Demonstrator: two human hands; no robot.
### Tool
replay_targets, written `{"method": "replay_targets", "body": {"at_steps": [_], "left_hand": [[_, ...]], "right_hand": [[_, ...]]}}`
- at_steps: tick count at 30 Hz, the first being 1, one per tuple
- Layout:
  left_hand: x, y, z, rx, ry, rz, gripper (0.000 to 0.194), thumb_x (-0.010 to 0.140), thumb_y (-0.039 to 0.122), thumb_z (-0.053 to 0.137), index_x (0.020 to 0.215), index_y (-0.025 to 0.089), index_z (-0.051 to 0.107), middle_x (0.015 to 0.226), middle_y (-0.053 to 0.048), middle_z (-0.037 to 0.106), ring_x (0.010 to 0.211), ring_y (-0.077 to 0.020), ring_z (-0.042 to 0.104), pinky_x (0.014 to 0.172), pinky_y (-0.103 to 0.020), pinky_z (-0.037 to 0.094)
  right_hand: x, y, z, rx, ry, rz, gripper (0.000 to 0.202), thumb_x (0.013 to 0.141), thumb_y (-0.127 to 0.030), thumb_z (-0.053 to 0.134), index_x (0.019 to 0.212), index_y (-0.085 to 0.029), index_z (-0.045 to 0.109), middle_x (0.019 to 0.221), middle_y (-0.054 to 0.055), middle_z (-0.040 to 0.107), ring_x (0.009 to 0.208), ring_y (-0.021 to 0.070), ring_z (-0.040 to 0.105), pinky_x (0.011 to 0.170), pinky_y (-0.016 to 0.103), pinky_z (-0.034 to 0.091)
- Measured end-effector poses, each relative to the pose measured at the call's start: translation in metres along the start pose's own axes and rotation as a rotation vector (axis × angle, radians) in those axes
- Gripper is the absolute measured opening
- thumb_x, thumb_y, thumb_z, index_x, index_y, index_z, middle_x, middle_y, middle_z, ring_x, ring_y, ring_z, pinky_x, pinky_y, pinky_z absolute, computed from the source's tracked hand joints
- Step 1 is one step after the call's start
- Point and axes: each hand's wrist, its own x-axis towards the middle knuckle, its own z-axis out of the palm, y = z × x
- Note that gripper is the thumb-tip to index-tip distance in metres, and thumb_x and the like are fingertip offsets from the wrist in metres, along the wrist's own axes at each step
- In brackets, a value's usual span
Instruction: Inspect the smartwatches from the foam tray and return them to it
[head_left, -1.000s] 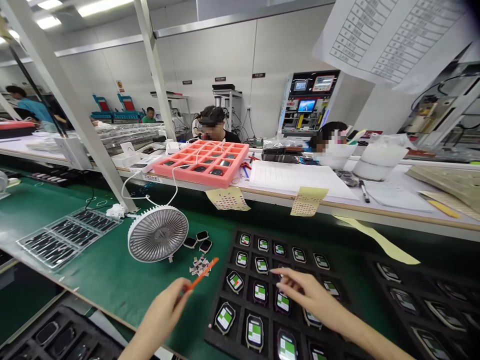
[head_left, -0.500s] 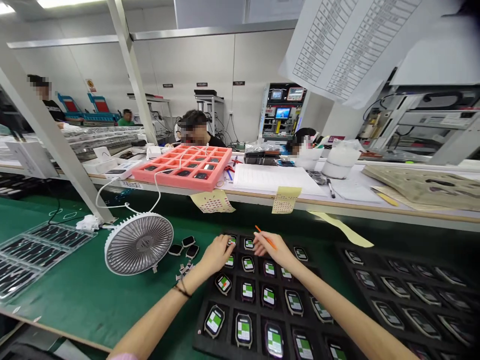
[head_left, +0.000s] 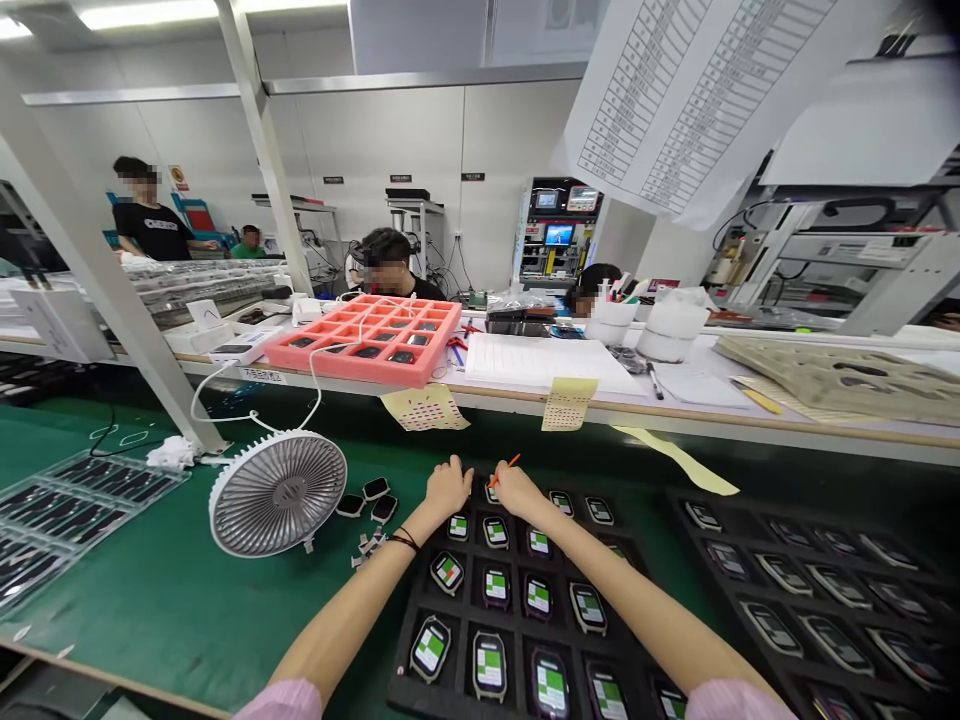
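Black tray [head_left: 459,640], six o'clock | left hand [head_left: 448,488], tray's eleven o'clock: we cannot tell finger closure | right hand [head_left: 519,492]: fingers clamped on orange stick [head_left: 514,461] | watch [head_left: 491,496], eleven o'clock pocket | stick: we should keep tip pressure light

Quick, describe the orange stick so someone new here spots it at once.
Find the black tray of lit watches, right of the round fan in the picture. Near its far edge, the right hand holds a thin orange stick, slanting. Its solid orange sets it apart from the watches, whose screens show mostly green and white.
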Motion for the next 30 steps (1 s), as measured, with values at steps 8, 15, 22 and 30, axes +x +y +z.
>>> {"method": "replay_targets", "body": {"at_steps": [8,15,22,30], "left_hand": [[-0.005,-0.02,-0.004,-0.16,-0.094,0.164,0.026,0.09,0.036,0.044,0.105,0.017,0.055,0.107,-0.011,0.064,0.106,-0.0267,0.056,0.086,-0.032,0.041],[0.003,-0.036,-0.011,-0.35,-0.277,0.248,0.055,0.067,0.032,0.072,0.117,0.017,0.055,0.089,-0.005,0.066,0.083,-0.0231,0.063,0.07,-0.028,0.046],[0.015,-0.051,-0.004,-0.653,-0.363,0.223,0.055,0.056,0.024,0.079,0.107,0.013,0.062,0.064,0.001,0.059,0.055,-0.016,0.058,0.05,-0.025,0.045],[-0.002,-0.022,0.009,-1.089,-0.214,0.245,0.064,0.07,0.04,0.07,0.123,0.014,0.045,0.084,-0.007,0.063,0.075,-0.0181,0.066,0.055,-0.023,0.046]], "right_hand": [[0.003,0.015,0.013,0.129,0.011,-0.101,0.021,0.091,-0.016,0.038,0.098,-0.015,0.058,0.094,0.01,0.068,0.086,0.0197,0.063,0.073,0.024,0.039],[0.003,0.021,0.026,0.224,0.028,-0.161,0.035,0.092,-0.031,0.029,0.097,-0.02,0.062,0.068,0.003,0.066,0.066,0.0214,0.063,0.061,0.027,0.042],[0.008,0.029,0.034,0.351,0.077,-0.204,0.039,0.088,-0.041,0.027,0.089,-0.023,0.062,0.065,0.001,0.064,0.054,0.0202,0.062,0.058,0.031,0.046],[-0.012,0.044,-0.002,1.184,0.055,-0.039,0.05,0.069,-0.061,0.057,0.094,-0.018,0.057,0.054,0.001,0.057,0.04,0.0188,0.059,0.029,0.019,0.021]]}}
